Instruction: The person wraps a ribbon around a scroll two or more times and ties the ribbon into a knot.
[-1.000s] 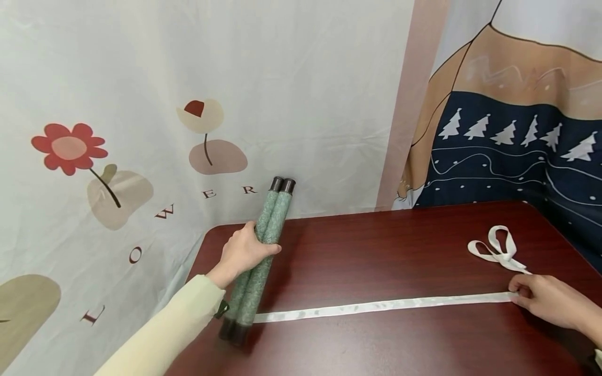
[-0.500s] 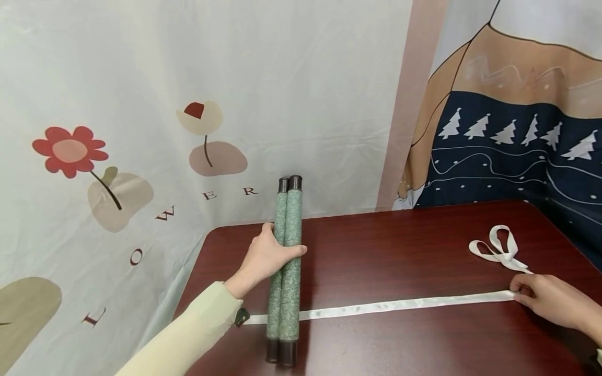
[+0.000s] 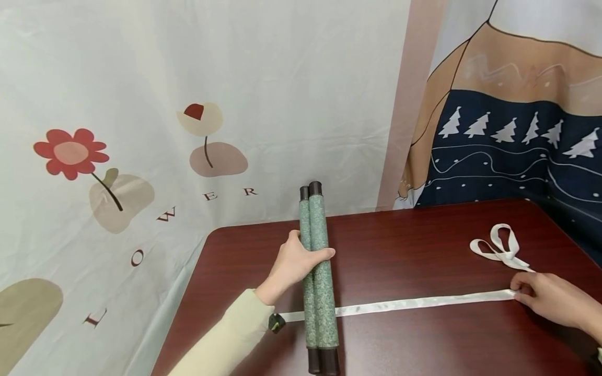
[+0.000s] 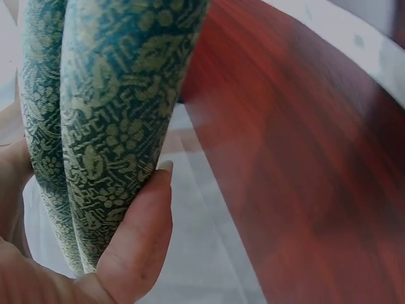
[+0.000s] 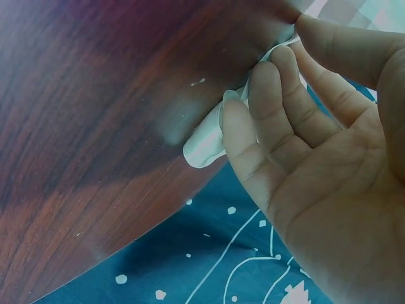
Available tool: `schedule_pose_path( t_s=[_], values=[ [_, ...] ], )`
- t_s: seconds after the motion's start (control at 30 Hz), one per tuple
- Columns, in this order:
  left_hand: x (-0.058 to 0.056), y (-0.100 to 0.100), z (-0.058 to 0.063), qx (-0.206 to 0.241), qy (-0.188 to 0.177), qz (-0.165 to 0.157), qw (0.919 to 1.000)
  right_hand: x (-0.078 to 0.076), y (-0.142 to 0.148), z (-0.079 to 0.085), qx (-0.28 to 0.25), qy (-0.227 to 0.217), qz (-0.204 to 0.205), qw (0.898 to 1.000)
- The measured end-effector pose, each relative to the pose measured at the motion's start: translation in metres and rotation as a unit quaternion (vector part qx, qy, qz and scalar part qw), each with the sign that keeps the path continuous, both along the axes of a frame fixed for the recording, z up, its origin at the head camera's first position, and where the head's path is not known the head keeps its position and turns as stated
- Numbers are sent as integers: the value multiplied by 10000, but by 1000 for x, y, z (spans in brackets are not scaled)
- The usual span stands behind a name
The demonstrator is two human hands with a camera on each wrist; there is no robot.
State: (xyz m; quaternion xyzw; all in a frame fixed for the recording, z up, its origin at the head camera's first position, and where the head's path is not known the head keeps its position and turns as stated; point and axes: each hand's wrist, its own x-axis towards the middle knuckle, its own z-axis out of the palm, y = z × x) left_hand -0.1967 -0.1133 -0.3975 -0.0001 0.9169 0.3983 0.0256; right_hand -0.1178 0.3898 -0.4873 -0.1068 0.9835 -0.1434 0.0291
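A scroll (image 3: 323, 297) rolled into two parallel rolls, covered in green patterned brocade with dark end caps, leans slightly left over the table. My left hand (image 3: 298, 263) grips both rolls around their middle, thumb across the front. In the left wrist view the brocade (image 4: 120, 101) shows pale flowers, with the thumb pressed along its edge. A white ribbon (image 3: 400, 305) runs straight across the table, passing behind the lower part of the scroll. At its right, my right hand (image 3: 550, 300) pinches the ribbon between thumb and fingertips. The ribbon's looped end (image 3: 503, 250) lies beyond that hand.
The dark red wooden table (image 3: 404, 250) has rounded back corners. A white curtain (image 3: 305, 104) printed with flowers and letters hangs behind and to the left. At the right hangs a dark blue cloth (image 3: 498, 167) with white trees.
My left hand has carried the scroll to the right across the ribbon, and the scroll's tilt has gone from rightward to slightly leftward. My right hand has stayed at the ribbon.
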Motion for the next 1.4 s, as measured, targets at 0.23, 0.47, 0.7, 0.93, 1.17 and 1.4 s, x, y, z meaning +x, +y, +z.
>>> schedule_pose_path(
  t_s=[0.23, 0.47, 0.7, 0.93, 1.17, 1.4],
  values=[
    [7, 20, -11, 128, -154, 35, 9998, -1, 0, -1, 18, 46, 78, 10000],
    [12, 42, -22, 616, -262, 158, 9976, -3, 2, -5, -9, 201, 269, 9994],
    [19, 64, -29, 864, -280, 104, 9958, -4, 2, -5, 17, 233, 273, 9994],
    [25, 82, -36, 616, -338, 17, 9975, -6, 3, -4, 34, 100, 136, 9999],
    [28, 95, -41, 274, -367, -51, 9989, -6, 1, -1, 56, 3, 216, 9998],
    [30, 106, -47, -182, -429, -31, 9989, -5, 0, 0, 105, 31, 315, 9994]
  ],
)
